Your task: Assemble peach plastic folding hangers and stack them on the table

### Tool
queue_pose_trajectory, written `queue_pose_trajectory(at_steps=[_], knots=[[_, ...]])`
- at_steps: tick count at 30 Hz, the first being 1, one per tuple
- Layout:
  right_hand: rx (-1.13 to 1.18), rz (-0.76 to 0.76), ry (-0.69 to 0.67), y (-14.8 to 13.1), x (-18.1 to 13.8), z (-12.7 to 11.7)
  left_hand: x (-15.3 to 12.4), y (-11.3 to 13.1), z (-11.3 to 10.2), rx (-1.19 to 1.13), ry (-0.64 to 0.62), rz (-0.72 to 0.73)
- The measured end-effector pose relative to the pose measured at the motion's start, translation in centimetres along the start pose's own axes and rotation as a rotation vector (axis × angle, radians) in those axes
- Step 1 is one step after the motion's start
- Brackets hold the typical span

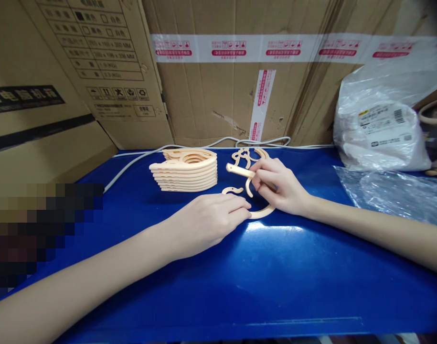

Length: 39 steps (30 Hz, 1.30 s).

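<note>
On the blue table (pixel 268 267) lies a pale orange plastic hanger (pixel 263 213), partly covered by both hands. My left hand (pixel 207 220) rests palm down on its left part, fingers together and pressing it flat. My right hand (pixel 279 184) pinches the hanger's straight arm (pixel 238 170), lifted a little above the table. A stack of several folded hangers of the same colour (pixel 186 169) stands just left of the hands. Another loose hanger (pixel 247 155) lies behind my right hand.
Cardboard boxes (pixel 211 91) wall the back and left. A white cable (pixel 139 160) runs along the table's far edge. A white plastic bag (pixel 379 129) and clear plastic film (pixel 397 191) sit at the right. A blurred patch covers the left edge.
</note>
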State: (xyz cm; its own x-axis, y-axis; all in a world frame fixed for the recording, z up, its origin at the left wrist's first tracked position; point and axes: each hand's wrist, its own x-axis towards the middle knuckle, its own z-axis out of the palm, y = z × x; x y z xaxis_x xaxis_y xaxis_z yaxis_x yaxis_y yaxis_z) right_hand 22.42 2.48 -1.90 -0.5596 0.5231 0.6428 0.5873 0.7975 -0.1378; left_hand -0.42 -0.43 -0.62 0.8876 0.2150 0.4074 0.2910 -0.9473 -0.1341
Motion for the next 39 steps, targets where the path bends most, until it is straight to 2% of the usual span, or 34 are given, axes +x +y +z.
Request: queue_pose_trajectory(at_steps=[4, 9, 18, 22, 26, 29, 35, 39], knots=[[0.014, -0.139, -0.076, -0.3, 0.0, 0.0, 0.1, 0.0, 0.0, 0.059, 0.029, 0.058], [0.093, -0.142, -0.120, -0.3, 0.1, 0.0, 0.5, 0.0, -0.2, 0.110, 0.052, 0.109], [0.228, -0.187, -0.205, -0.5, -0.2, -0.1, 0.4, 0.2, 0.4, 0.075, -0.037, 0.098], [0.289, -0.073, -0.230, -0.7, -0.4, -0.1, 0.4, 0.4, 0.7, 0.070, -0.074, 0.088], [0.396, 0.165, -0.097, -0.6, -0.2, -0.2, 0.4, 0.3, 0.5, 0.050, -0.101, 0.079], [0.331, 0.229, -0.044, -0.1, 0.1, 0.1, 0.4, 0.4, 0.1, 0.012, -0.117, 0.096], [0.016, 0.116, -0.224, 0.7, 0.1, 0.9, 0.6, 0.3, -0.7, -0.179, -0.177, 0.085], [0.015, 0.093, -0.230, 0.4, 0.3, 0.9, 0.5, -0.2, -0.8, -0.305, -0.190, 0.046]])
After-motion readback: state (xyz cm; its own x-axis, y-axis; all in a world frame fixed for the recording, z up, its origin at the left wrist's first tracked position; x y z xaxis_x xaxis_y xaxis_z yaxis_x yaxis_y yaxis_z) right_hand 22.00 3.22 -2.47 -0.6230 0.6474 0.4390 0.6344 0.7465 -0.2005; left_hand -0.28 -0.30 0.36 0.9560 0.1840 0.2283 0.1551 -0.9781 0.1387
